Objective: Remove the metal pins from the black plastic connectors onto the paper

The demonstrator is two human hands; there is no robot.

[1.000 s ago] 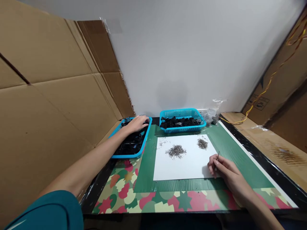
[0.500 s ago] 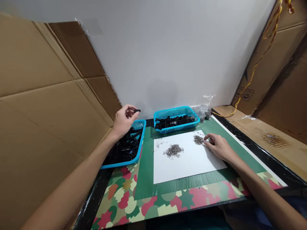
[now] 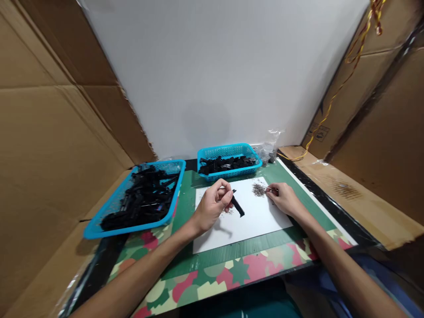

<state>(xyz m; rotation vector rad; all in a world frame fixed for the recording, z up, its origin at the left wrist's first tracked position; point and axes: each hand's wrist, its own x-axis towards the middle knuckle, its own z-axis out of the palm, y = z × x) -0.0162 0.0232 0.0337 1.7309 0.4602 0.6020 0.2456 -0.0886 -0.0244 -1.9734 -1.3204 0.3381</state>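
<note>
The left hand (image 3: 210,207) pinches a slim black part (image 3: 237,206) above the white paper (image 3: 261,221); a loose pinch could drop it. The right hand (image 3: 284,198), its hold unclear, could scatter the tiny metal pieces (image 3: 258,190) by brushing them

Two bright blue baskets (image 3: 179,194) (image 3: 228,174) w/ black pcs (image 3: 142,198); the L hand (image 3: 217,205) has a black part (image 3: 237,206). White sheet (image 3: 245,221) w/ grey-brown bits (image 3: 259,190) on a plain green mat (image 3: 185,181), its border (image 3: 212,289) patterned in pink, cream & green shapes. Tan-brown cardboard (image 3: 49,145), pale grey wall (image 3: 212,66), yellow & reddish-brown twisted wire (image 3: 331,104).
</note>
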